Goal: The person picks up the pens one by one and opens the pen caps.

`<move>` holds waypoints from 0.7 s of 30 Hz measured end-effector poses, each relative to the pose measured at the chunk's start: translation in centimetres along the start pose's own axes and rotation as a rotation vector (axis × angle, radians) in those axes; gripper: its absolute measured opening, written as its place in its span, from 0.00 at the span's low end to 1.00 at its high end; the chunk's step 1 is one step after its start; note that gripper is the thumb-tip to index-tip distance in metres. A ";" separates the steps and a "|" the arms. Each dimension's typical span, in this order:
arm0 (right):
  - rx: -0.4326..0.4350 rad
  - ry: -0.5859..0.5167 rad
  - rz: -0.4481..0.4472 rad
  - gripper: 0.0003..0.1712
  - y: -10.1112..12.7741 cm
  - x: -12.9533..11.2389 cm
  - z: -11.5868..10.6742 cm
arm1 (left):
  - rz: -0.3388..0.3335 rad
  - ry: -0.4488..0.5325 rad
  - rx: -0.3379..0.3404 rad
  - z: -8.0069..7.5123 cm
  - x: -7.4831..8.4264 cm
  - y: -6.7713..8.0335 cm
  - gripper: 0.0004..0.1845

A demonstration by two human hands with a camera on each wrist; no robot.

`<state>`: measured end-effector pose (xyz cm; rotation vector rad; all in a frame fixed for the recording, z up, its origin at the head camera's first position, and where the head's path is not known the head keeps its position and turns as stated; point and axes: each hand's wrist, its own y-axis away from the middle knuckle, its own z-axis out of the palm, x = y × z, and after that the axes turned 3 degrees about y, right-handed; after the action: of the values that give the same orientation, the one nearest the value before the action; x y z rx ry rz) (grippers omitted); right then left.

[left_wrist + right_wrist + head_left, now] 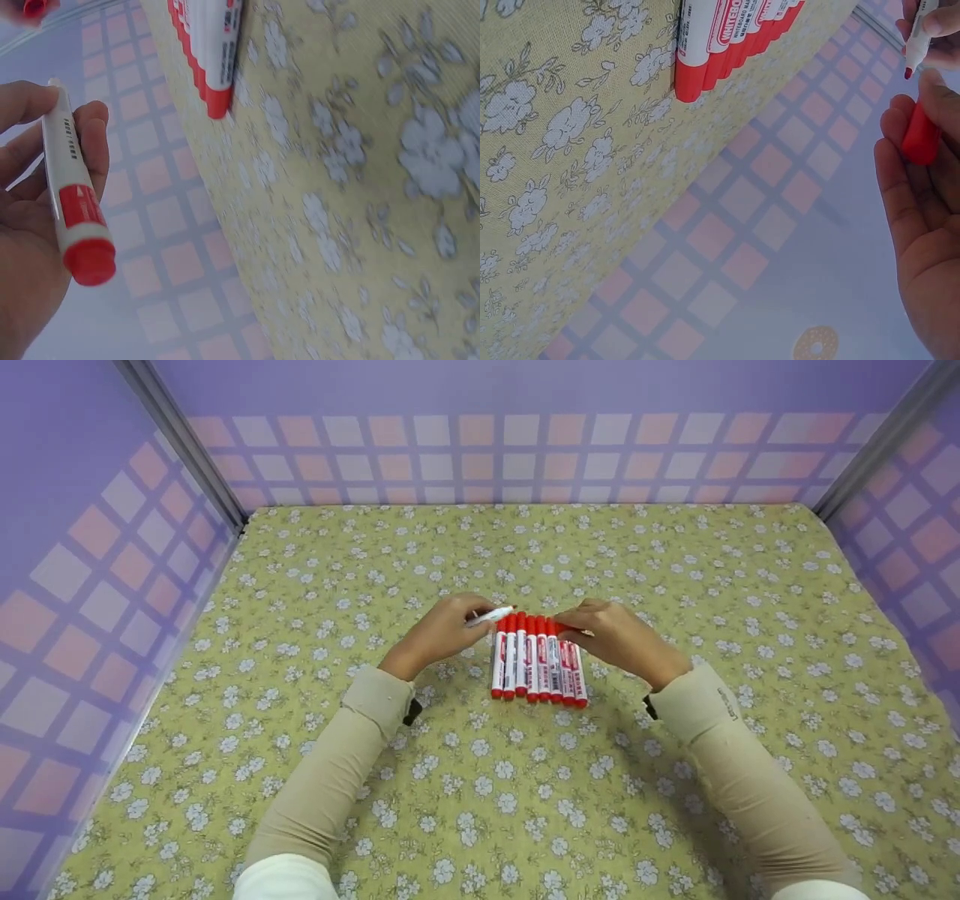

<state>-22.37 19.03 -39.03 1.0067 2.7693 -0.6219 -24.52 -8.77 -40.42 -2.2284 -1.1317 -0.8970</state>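
Note:
Several red-and-white whiteboard markers (537, 660) lie side by side on the flowered cloth (525, 780), also seen as the marker row (208, 52) and marker row (731, 34) in the wrist views. My left hand (466, 620) grips one uncapped marker (490, 616) just above the row's left end; the marker's body (73, 191) lies across my fingers (91, 142), and its red tip (908, 73) is bare. My right hand (583, 631) hovers over the row's right end and pinches a red cap (921, 135) a short way from that tip.
Purple walls with a pink and white check pattern (480, 450) close in the cloth on the left, back and right. Metal posts (180, 442) stand in the far corners. Beige sleeves (330, 772) cover both forearms.

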 end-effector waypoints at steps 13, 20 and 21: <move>0.001 0.008 0.000 0.15 0.0 0.0 0.2 | -0.137 -0.015 0.140 -3.1 -3.3 1.4 0.15; -0.014 0.016 0.015 0.15 0.0 0.0 0.2 | -0.283 0.045 0.227 -4.9 -5.4 2.6 0.18; -0.014 0.017 0.016 0.15 0.0 0.0 0.2 | -0.290 0.053 0.234 -5.1 -5.7 2.8 0.18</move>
<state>-22.35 18.98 -39.19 1.0354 2.7732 -0.5937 -26.45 -16.57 -41.50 -1.8736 -1.4783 -0.8790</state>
